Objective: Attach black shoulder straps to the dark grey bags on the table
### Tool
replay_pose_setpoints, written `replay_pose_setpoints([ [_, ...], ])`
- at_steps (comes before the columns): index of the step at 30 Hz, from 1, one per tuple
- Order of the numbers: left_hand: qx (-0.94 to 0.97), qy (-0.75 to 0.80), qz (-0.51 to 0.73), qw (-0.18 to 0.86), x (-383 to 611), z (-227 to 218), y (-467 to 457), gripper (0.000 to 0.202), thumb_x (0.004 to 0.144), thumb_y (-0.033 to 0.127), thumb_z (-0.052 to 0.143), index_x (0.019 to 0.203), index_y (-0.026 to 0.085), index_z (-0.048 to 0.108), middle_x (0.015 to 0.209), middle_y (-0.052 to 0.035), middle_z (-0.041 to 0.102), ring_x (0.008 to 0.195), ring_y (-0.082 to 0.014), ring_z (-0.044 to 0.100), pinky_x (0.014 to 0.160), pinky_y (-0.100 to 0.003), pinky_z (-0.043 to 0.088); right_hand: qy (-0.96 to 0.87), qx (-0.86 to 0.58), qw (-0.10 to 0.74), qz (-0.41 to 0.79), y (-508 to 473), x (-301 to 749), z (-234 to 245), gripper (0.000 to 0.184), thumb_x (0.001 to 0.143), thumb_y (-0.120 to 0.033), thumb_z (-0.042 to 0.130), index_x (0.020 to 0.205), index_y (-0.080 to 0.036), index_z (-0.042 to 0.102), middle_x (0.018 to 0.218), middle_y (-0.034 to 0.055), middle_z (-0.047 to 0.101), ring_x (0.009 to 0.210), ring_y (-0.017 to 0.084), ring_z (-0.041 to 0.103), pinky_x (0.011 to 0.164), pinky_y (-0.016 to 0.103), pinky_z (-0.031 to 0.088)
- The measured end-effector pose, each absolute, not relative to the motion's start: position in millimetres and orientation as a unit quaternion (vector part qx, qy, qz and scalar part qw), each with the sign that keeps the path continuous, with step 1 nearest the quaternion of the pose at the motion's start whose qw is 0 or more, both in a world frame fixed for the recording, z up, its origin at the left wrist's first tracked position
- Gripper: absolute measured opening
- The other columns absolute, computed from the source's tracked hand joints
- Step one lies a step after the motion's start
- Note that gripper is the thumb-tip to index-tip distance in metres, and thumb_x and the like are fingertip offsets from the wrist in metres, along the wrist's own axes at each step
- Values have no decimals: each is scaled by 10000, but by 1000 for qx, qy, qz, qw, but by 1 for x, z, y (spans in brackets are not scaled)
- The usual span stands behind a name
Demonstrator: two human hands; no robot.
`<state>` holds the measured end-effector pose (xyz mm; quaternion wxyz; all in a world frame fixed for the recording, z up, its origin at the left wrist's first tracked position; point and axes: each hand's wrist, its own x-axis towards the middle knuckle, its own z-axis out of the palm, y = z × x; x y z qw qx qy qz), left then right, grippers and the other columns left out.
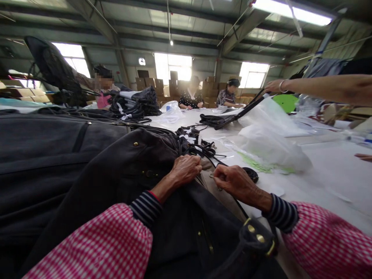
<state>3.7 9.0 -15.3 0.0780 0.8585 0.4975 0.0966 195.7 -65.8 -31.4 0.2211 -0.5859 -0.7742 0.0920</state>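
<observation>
A dark bag (139,162) with brass studs lies across the table in front of me. My left hand (186,169) is closed in a pinch on the bag's edge, near a bundle of black cords (200,147). My right hand (236,183) is closed too, pinching a small metal ring or pull (211,175) on the bag's tan inner part. A black strap end with brass rivets (255,236) lies under my right forearm.
A stack of dark bags (43,155) fills the left. Clear plastic bags (270,139) lie on the white table (334,170) to the right. A co-worker's arm (319,88) reaches in from the right holding a black strap. Other people sit at the far end.
</observation>
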Motion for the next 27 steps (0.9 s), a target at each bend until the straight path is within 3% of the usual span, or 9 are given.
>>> replay_pose_setpoints([
  [10, 869, 463, 112, 134, -1, -17, 12, 177, 851, 316, 550, 806, 254, 710, 835, -9, 740, 816, -209, 677, 686, -273, 402, -775, -609, 158, 57, -62, 185, -34, 88, 879, -205, 588, 888, -199, 676, 749, 19, 712, 684, 165, 637, 627, 258, 333],
  [17, 876, 439, 100, 173, -3, -14, 11, 174, 731, 226, 661, 842, 294, 776, 852, 33, 757, 865, -198, 684, 683, -258, 400, -772, -624, 117, 46, -59, 176, -38, 146, 920, -239, 558, 960, -196, 692, 825, 61, 751, 789, 209, 693, 654, 280, 335],
  [22, 868, 441, 142, 178, -1, -18, 11, 243, 763, 204, 615, 917, 293, 781, 882, 17, 759, 878, -206, 677, 722, -270, 415, -780, -607, 145, 54, -56, 180, -46, 152, 930, -258, 564, 982, -199, 694, 824, 59, 743, 792, 207, 686, 663, 278, 337],
  [27, 850, 439, 188, 224, -1, -16, 8, 214, 765, 232, 626, 934, 246, 757, 795, 13, 721, 758, -181, 644, 671, -262, 413, -783, -569, 227, 104, -52, 186, -44, 179, 898, -240, 599, 1056, -216, 678, 740, -8, 670, 684, 158, 618, 645, 255, 340],
])
